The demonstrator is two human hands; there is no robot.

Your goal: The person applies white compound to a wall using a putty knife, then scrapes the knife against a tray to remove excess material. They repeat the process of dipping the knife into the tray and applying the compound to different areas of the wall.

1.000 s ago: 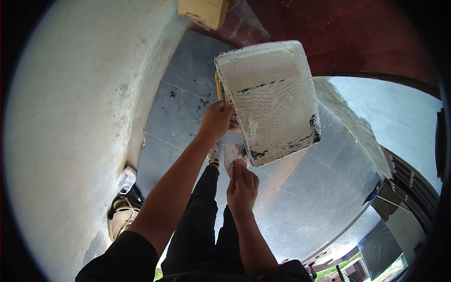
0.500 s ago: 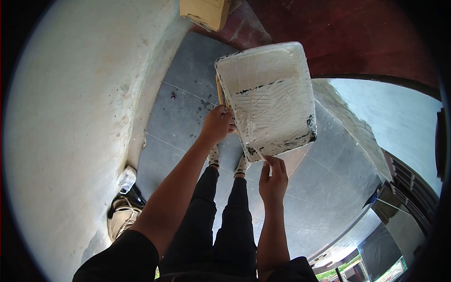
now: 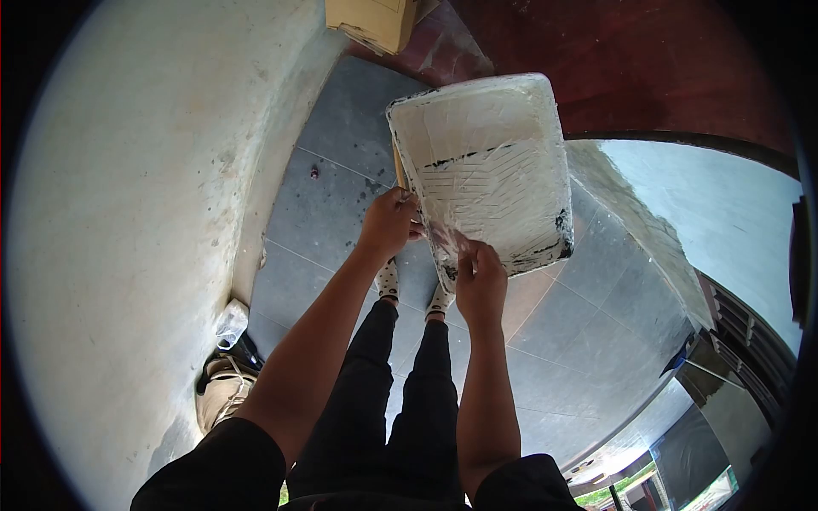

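Right hand [image 3: 482, 268] has moved up and left since the previous frame, from the paint tray's bottom edge to over its lower-left part. Grip: my fingers pinch a flat scraper [image 3: 446, 237], blurred, which projects up-left from them over the paint tray [image 3: 498, 175]. My left hand [image 3: 392, 223] holds the tray at its left rim, fingers curled in; cannot tell whether they also grip the yellow bar [image 3: 398, 170] beside it. Tray extends up-right of both hands.
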